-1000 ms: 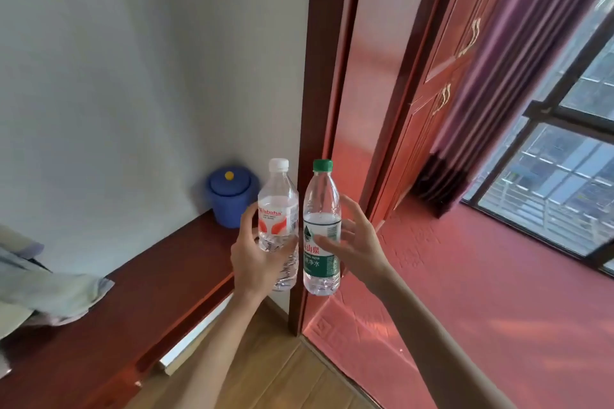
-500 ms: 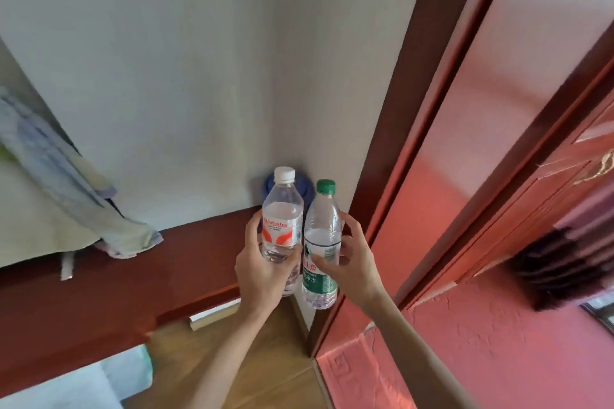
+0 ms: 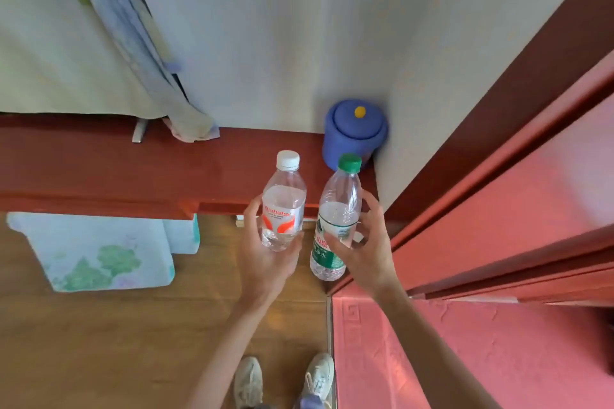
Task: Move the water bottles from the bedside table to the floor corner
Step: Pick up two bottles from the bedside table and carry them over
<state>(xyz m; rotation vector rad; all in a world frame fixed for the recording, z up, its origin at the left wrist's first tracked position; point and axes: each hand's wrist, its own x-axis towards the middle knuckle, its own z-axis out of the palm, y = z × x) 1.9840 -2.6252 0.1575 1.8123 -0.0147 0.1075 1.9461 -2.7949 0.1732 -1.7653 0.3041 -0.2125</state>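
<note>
My left hand (image 3: 265,259) grips a clear water bottle with a white cap and a red-and-white label (image 3: 283,206). My right hand (image 3: 362,249) grips a second clear bottle with a green cap and a green label (image 3: 335,219). Both bottles are upright, side by side and slightly apart, held in the air in front of the red wooden ledge (image 3: 139,173). Below them the wooden floor (image 3: 133,325) meets the wall and the red door frame (image 3: 498,129) in a corner.
A blue lidded pot with a yellow knob (image 3: 354,131) stands on the ledge's right end against the wall. Cloth (image 3: 139,43) hangs at the upper left. A floral pale-blue box (image 3: 99,252) sits on the floor at left. Red carpet (image 3: 465,352) lies at right; my shoes (image 3: 282,382) below.
The view has tilted down from the window and wardrobe to the ledge, floor and my shoes. Both hands still hold the bottles, now lower against the ledge and floor.
</note>
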